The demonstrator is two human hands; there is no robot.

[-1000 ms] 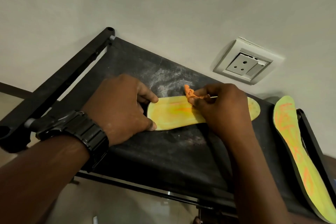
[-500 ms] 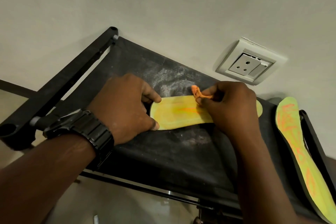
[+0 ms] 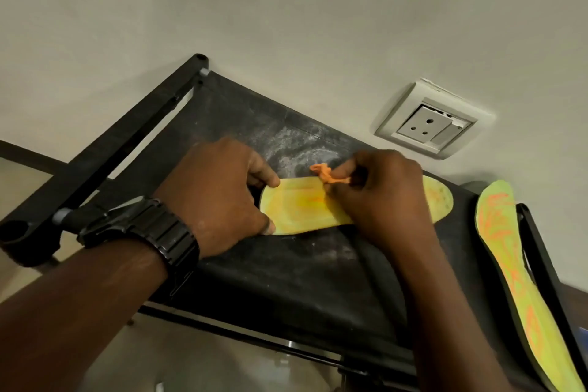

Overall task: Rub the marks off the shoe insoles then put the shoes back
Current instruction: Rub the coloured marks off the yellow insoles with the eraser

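A yellow insole (image 3: 302,207) with a faded orange smear lies flat on the black fabric shelf (image 3: 286,270). My left hand (image 3: 219,194) pins its left end down with thumb and fingers. My right hand (image 3: 378,197) covers the insole's middle and pinches a small crumpled orange wipe (image 3: 327,176) against it. A second yellow insole (image 3: 515,277) with bright orange marks lies along the shelf's right edge, untouched.
The shelf's black frame bar (image 3: 127,143) runs along the left side, and the shelf stands against a pale wall. A white wall socket (image 3: 429,124) sits just above the right hand. Pale floor shows below the shelf. No shoes are in view.
The right hand with the orange wipe slid slightly right, then back left across the insole. The left hand kept holding the insole's end.
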